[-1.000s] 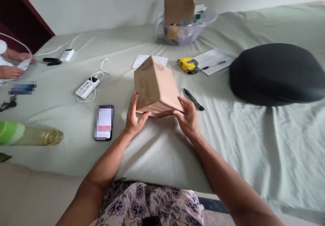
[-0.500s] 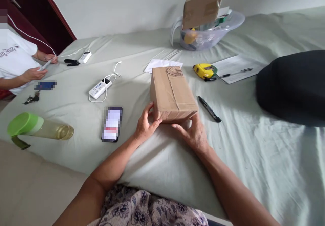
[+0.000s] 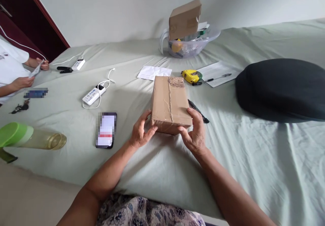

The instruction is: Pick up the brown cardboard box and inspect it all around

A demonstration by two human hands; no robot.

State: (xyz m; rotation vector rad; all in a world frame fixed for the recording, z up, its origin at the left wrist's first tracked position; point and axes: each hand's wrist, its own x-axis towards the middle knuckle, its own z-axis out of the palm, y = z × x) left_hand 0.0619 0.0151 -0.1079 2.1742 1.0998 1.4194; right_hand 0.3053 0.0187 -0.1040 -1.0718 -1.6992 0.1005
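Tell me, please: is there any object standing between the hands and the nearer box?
Nothing visible does. The left hand and the right hand both touch the near end of the box. The marker lies by its right side, just beyond the right hand, but does not separate hand and box.

From my remote seat I could read nothing — the blue print [image 3: 90, 96] on the white device [image 3: 94, 94] stayed illegible

On my feed I see the box [image 3: 166, 104] between left hand [image 3: 142, 131] and right hand [image 3: 195, 132]. On the sheet [image 3: 241, 171]: phone [image 3: 106, 131] left, bottle [image 3: 38, 137] farther left, marker [image 3: 198, 109] just right, tape measure [image 3: 190, 76] behind to the right; far back, a basin [image 3: 189, 49] holds a second box [image 3: 185, 20].
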